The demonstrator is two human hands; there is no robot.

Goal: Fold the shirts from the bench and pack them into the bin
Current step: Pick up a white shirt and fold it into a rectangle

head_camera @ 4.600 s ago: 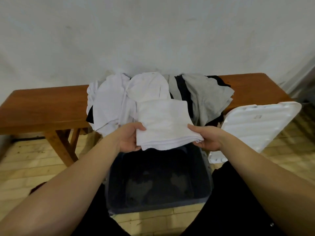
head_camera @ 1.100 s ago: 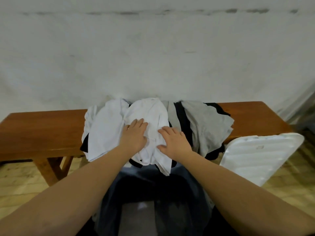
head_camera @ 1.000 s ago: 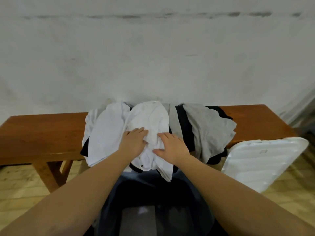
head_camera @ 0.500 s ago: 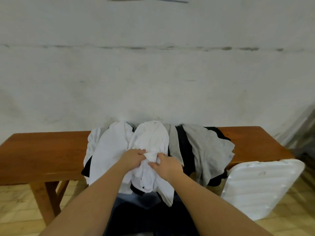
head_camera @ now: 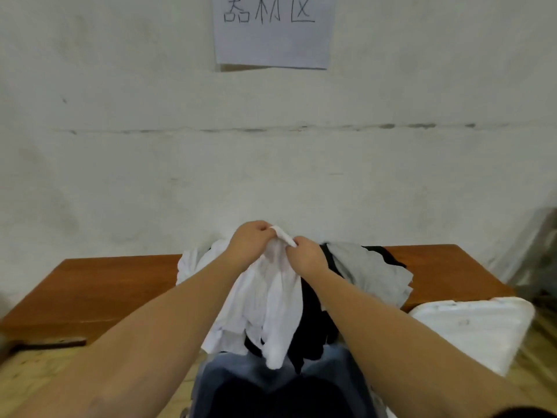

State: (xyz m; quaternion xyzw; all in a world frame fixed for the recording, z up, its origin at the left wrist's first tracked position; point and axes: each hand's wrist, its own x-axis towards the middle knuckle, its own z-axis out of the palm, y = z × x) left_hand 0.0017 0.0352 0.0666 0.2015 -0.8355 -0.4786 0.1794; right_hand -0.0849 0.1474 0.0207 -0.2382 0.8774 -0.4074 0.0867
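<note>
A person's left hand (head_camera: 248, 241) and right hand (head_camera: 306, 256), held close together, each pinch the top edge of a crumpled white shirt (head_camera: 268, 300) and hold it above the wooden bench (head_camera: 99, 285), its lower end dangling over the dark bin (head_camera: 271, 384) below. This shirt is not yet folded, and more white, grey and black shirts (head_camera: 367, 270) lie heaped on the bench, so most of the task appears to remain. The bin's inside is too dark to show whether anything is packed; its white lid (head_camera: 470, 327) leans at the right.
</note>
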